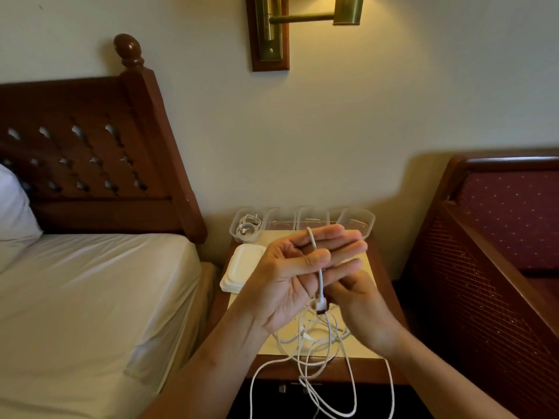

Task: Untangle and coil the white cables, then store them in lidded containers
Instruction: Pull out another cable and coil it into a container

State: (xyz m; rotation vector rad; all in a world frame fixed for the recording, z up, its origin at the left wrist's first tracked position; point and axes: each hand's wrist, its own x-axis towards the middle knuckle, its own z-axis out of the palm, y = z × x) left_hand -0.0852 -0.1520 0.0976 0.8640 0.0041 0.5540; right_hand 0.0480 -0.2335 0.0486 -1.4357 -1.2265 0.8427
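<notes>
— White cable (320,281), head view: where?
— Held above the nightstand (369,370), in both hands. It runs from the top of the left index finger down across the palm to a plug beside the right hand.
— Left hand (290,276)?
— Palm up, fingers straight, pointing right. Thumb pins the cable against them.
— Right hand (360,306)?
— Lower, just under the left fingers. Its fingers are curled and pinch the cable at the plug end.
— Other cables?
— Loose tangle (314,337) on the nightstand below the hands. Several loops hang over the front edge.
— Tubs?
— 4 clear tubs (357,222) in a row at the back, against the wall, all uncovered. Leftmost holds 1 coil (248,226).
— Lids?
— White stack of lids (242,267), just in front of the leftmost tub.
— Around it?
— Bed (90,297) on the left, upholstered bench (499,222) on the right, brass lamp (302,16) on the wall above.
</notes>
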